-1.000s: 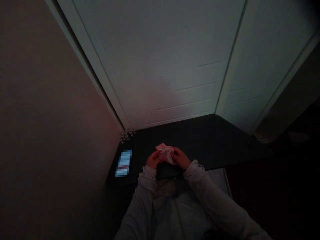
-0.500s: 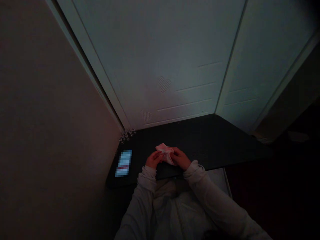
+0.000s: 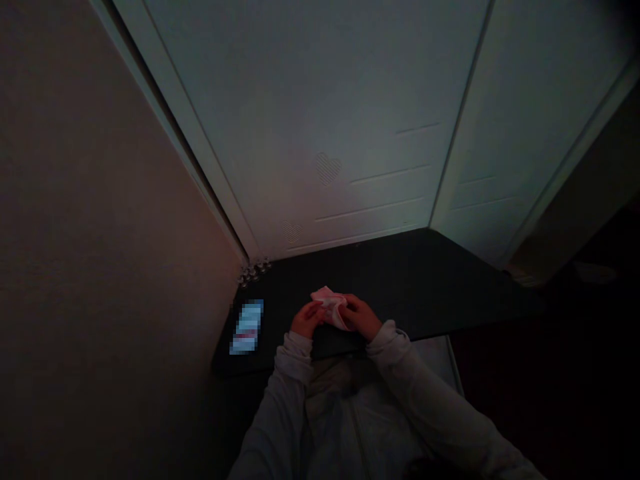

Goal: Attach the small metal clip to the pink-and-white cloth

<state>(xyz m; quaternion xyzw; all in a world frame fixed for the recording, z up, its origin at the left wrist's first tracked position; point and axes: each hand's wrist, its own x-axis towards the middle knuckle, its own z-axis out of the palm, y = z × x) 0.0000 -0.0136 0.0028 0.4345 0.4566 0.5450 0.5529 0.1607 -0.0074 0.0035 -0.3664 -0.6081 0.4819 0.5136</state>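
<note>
Between my two hands is a small pink and white piece of cloth or paper [image 3: 333,308], bunched with folds; in the dim light I cannot tell which material it is. My left hand [image 3: 306,319] has its fingers closed on the near left edge of it. On the other side, my right hand [image 3: 363,317] grips the right edge, its thumb and fingers partly hidden by the folds. Both hands stay close above the front part of the dark table [image 3: 410,287].
A lit phone [image 3: 247,327], its screen blurred out, lies on the table's left side. Several small shiny objects [image 3: 254,271] stand in the back left corner. White panels with embossed hearts [image 3: 328,169] rise behind the table, and a wall [image 3: 125,267] borders it on the left.
The pink piece's folds have shifted slightly between my fingers, with its right part more rounded now. My hands have hardly moved.
</note>
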